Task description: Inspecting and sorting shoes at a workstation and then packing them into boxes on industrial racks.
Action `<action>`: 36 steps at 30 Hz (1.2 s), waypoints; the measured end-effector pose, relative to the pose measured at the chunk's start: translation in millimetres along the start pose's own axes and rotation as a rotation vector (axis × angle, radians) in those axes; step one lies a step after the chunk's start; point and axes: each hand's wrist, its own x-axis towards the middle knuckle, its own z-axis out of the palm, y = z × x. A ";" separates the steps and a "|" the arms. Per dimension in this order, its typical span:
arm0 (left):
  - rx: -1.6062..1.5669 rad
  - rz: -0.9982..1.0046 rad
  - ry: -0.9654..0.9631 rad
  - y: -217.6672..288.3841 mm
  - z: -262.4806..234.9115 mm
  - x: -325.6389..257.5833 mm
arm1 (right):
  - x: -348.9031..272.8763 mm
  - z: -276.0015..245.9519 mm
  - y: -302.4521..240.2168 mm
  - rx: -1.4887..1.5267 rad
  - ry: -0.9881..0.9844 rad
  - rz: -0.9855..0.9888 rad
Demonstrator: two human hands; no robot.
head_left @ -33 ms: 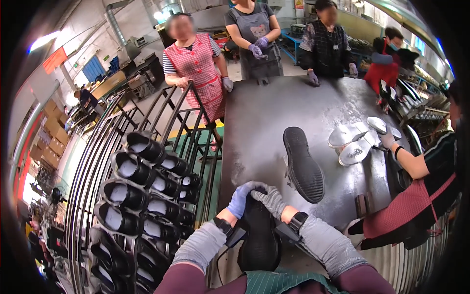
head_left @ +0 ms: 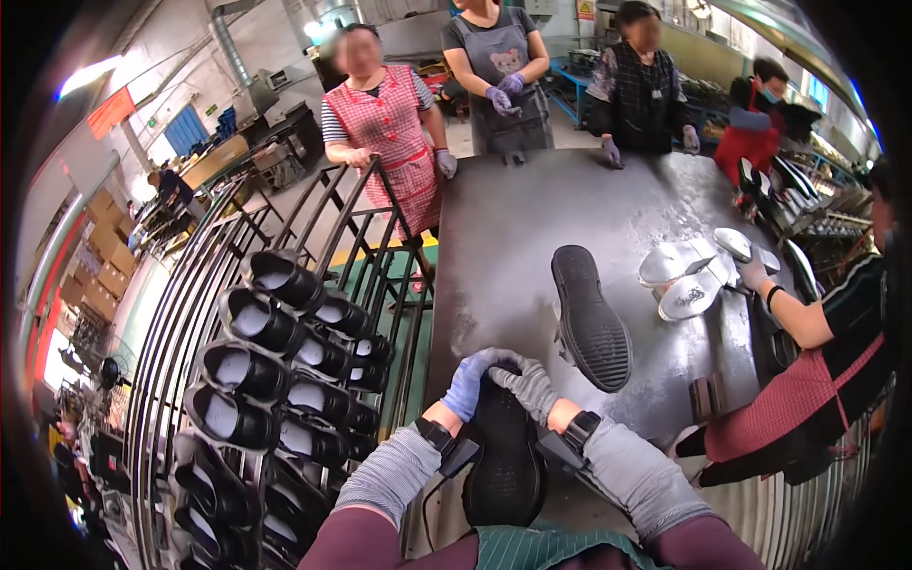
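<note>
My left hand (head_left: 467, 383), in a bluish glove, and my right hand (head_left: 524, 388), in a grey glove, are closed round the far end of a black shoe (head_left: 503, 465). Its sole faces up and its near end lies close to my body. The two hands meet over that far end; the fingertips are partly hidden. Beyond them on the dark metal table (head_left: 503, 218) lies another black shoe (head_left: 593, 323), sole up, with its ridged end toward me.
On my left, a metal rack (head_left: 366, 214) holds several black shoes (head_left: 242, 370). Silver shoe-shaped pieces (head_left: 686, 294) lie on the table's right, where a co-worker's gloved hand (head_left: 755, 274) touches one. Several people stand at the far side, one holding the rack.
The view has shifted very slightly, so the background sits a little farther right. My hands keep the same hold on the shoe.
</note>
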 end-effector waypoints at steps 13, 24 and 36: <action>0.760 0.512 -0.159 10.7 130.7 -197.5 | -228.6 -0.5 6.5 0.572 0.014 0.399; 0.314 -0.055 0.697 -40.4 105.9 -220.1 | -237.3 -131.9 -41.9 -0.933 0.341 -0.535; 0.176 -0.235 0.325 -37.5 13.1 -79.6 | -16.5 -167.3 -10.1 0.083 0.434 0.138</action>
